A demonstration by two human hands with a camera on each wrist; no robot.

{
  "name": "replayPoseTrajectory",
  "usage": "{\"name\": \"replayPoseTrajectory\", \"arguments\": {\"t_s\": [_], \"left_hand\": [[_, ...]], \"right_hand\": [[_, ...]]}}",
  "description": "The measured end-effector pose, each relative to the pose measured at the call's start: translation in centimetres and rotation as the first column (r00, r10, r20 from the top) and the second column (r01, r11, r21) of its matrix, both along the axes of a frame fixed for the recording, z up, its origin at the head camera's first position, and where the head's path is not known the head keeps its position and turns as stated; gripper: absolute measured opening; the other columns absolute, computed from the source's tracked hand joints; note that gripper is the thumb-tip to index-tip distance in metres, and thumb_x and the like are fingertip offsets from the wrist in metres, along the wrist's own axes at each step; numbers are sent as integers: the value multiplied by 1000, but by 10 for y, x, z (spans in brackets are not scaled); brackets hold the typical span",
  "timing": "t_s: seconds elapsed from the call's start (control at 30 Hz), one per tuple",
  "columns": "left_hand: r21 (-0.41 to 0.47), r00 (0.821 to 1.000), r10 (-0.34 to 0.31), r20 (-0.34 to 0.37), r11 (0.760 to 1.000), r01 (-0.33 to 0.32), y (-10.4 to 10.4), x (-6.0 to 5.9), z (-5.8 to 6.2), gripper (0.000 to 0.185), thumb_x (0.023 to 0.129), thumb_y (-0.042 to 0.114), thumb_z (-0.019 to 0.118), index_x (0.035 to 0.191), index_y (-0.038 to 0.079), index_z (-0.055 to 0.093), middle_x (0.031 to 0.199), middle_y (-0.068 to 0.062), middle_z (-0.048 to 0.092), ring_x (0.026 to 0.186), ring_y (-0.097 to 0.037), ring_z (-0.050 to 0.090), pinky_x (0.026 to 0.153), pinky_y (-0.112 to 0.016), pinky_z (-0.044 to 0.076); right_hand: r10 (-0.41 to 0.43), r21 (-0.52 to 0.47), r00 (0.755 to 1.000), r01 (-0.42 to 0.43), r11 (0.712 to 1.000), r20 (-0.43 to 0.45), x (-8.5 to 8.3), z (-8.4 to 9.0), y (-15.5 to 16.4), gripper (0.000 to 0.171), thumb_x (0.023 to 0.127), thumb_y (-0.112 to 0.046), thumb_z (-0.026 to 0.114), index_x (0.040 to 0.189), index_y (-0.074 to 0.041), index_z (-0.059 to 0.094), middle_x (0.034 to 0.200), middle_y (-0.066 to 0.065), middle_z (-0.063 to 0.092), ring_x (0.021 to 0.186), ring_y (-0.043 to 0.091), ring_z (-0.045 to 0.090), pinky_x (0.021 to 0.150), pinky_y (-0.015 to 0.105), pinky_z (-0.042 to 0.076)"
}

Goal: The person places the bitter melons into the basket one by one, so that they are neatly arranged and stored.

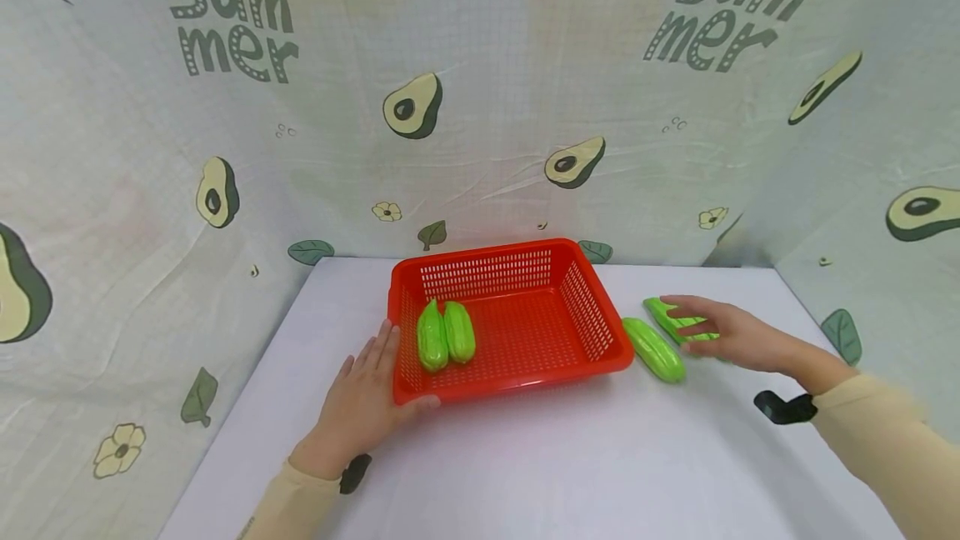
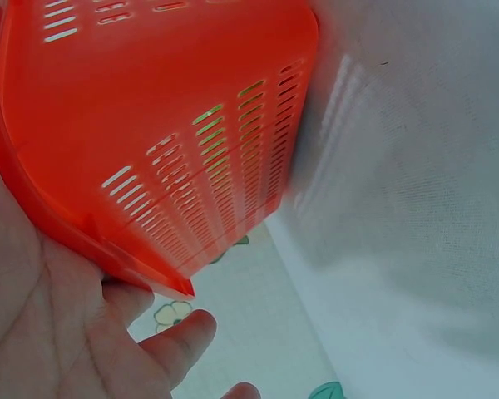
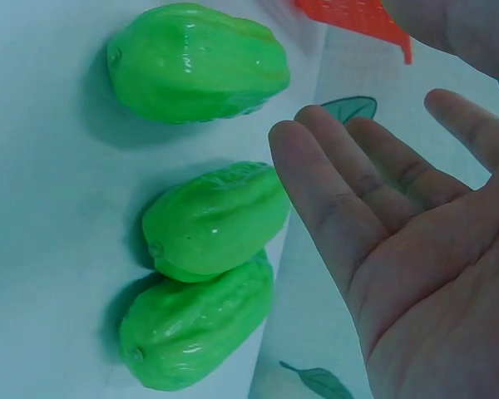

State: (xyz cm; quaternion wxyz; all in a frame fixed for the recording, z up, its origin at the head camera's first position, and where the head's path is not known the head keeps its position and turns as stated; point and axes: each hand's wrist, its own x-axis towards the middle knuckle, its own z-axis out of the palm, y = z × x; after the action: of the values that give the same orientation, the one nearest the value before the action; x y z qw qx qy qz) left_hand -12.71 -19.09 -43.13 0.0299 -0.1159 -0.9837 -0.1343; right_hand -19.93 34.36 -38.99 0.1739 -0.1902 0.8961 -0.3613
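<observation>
The left hand (image 1: 363, 407) lies flat, fingers straight, against the red basket's (image 1: 517, 383) near-left corner. The right hand (image 1: 723, 332) hovers spread, palm down, over three green gourds (image 3: 212, 220) lying right of the basket. Their glossy skins could slip a loose grasp and roll tableward.

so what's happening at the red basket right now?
A person is working at a white table. The left hand rests against the near left corner of the red basket, which holds two green toy gourds. The right hand, fingers straight, hovers over more green gourds lying on the table right of the basket. The right wrist view shows three there, none gripped.
</observation>
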Motion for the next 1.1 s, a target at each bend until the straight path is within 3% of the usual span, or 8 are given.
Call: {"name": "replayPoseTrajectory", "arguments": {"t_s": [0.17, 0.37, 0.47, 0.67, 0.73, 1.0, 1.1], "left_hand": [[-1, 1000, 0, 1, 1000, 0, 0, 1, 0, 124, 75, 90, 42, 158, 1, 21, 163, -17, 19, 144, -42, 27, 109, -67, 25], [-5, 1000, 2, -3, 1000, -2, 0, 1, 0, 124, 75, 90, 42, 158, 1, 21, 163, -16, 19, 145, -41, 26, 109, -67, 25], [-6, 1000, 3, -5, 1000, -3, 0, 1, 0, 124, 75, 90, 43, 158, 1, 20, 163, -16, 19, 145, -41, 26, 109, -67, 25], [-5, 1000, 3, -3, 1000, -3, 0, 1, -1, 124, 74, 90, 44, 158, 1, 21, 163, -16, 20, 145, -41, 26, 109, -67, 25], [-5, 1000, 2, -7, 1000, -2, 0, 1, -1, 123, 75, 89, 45, 158, 1, 21, 163, -16, 20, 145, -40, 26, 109, -67, 25], [-6, 1000, 0, -19, 1000, 0, 0, 1, -2, 122, 76, 88, 46, 158, 1, 21, 164, -15, 19, 146, -39, 25, 109, -67, 26], [-9, 1000, -2, -19, 1000, 2, 0, 1, -1, 123, 75, 90, 43, 158, 1, 21, 163, -16, 19, 145, -40, 26, 109, -67, 26]], "right_hand": [[-2, -52, 1000, 0, 999, -27, 3, -13, -3, 71, 92, -9, 71, 154, -9, 37, 148, 28, 39, 126, 52, 47, 84, 31, 56], [-22, -52, 998, 19, 998, -54, 4, -26, -7, 72, 90, -10, 74, 153, -12, 39, 153, 23, 33, 130, 51, 42, 86, 25, 53], [-33, -19, 997, 32, 999, -65, 4, -31, -9, 73, 89, -12, 76, 153, -14, 41, 153, 22, 34, 130, 48, 43, 87, 30, 53], [-40, 57, 995, 46, 997, -96, 5, -40, -12, 72, 87, -11, 78, 151, -14, 45, 155, 24, 33, 133, 46, 38, 95, 57, 48], [-36, 86, 993, 46, 995, -110, 4, -43, -13, 72, 86, -11, 78, 150, -16, 47, 154, 24, 35, 133, 46, 38, 96, 61, 46], [-14, 158, 987, 39, 987, -158, 3, -50, -17, 71, 84, -10, 81, 148, -16, 49, 148, 22, 44, 124, 42, 49, 94, 58, 49], [-9, 177, 988, 36, 983, -151, 2, -49, -18, 72, 84, -13, 81, 148, -16, 49, 147, 21, 46, 115, 36, 52, 88, 51, 52]]}}
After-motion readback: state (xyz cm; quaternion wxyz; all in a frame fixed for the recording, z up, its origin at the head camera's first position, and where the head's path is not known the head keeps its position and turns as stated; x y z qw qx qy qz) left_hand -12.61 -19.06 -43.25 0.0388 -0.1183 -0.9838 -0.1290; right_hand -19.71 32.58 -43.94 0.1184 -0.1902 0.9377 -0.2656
